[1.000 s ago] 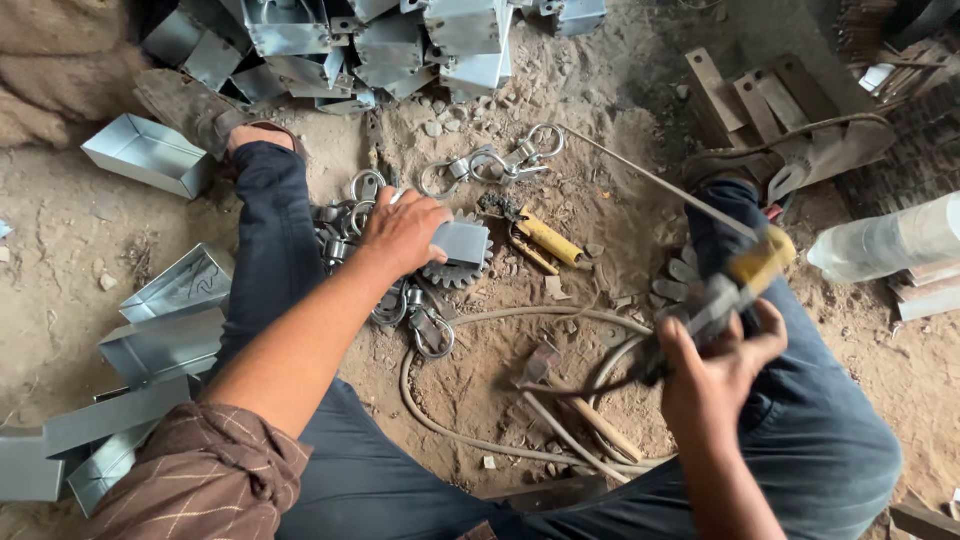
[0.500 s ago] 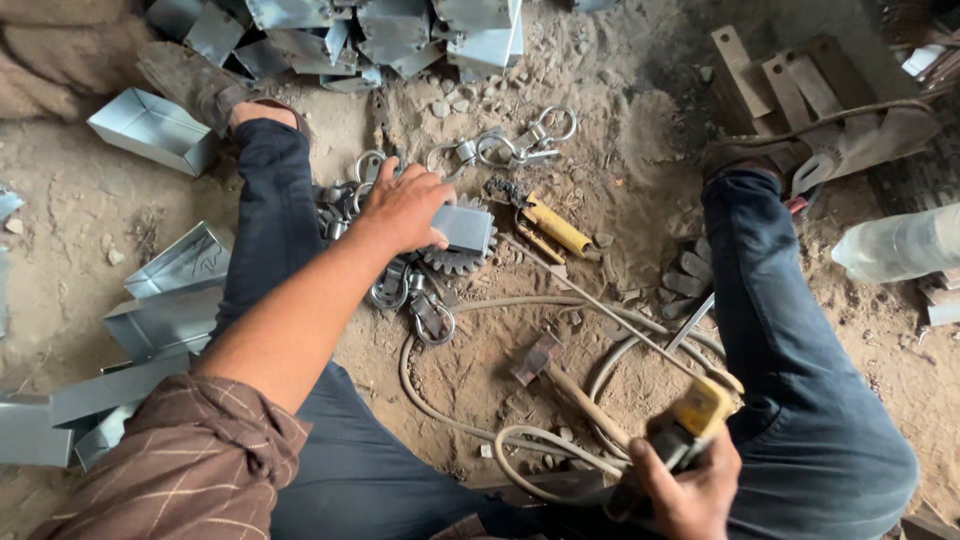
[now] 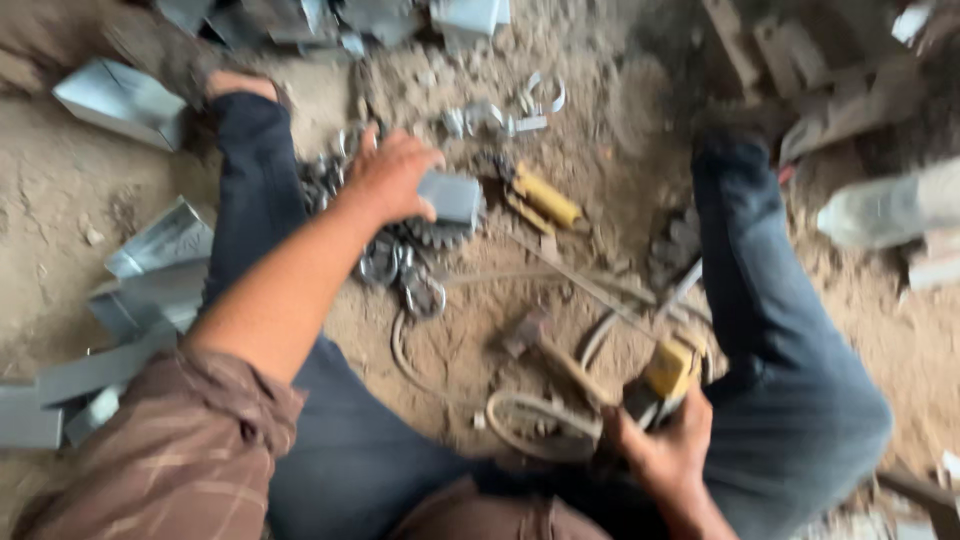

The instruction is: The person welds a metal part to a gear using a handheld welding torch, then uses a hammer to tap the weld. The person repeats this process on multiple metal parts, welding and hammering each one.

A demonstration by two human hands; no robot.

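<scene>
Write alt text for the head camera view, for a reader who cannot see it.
A person sits on dusty ground, left hand pressing a grey metal block onto a toothed gear, right hand gripping a yellow-handled tool. A hammer, hose loops and folded metal pieces lie around the blue-jeaned legs; the picture is blurred.

The left hand [image 3: 385,178] reaches out toward eleven o'clock, arm extended, fingers curled downward. The right hand [image 3: 665,450] sits low at five o'clock, fist clenched.
</scene>
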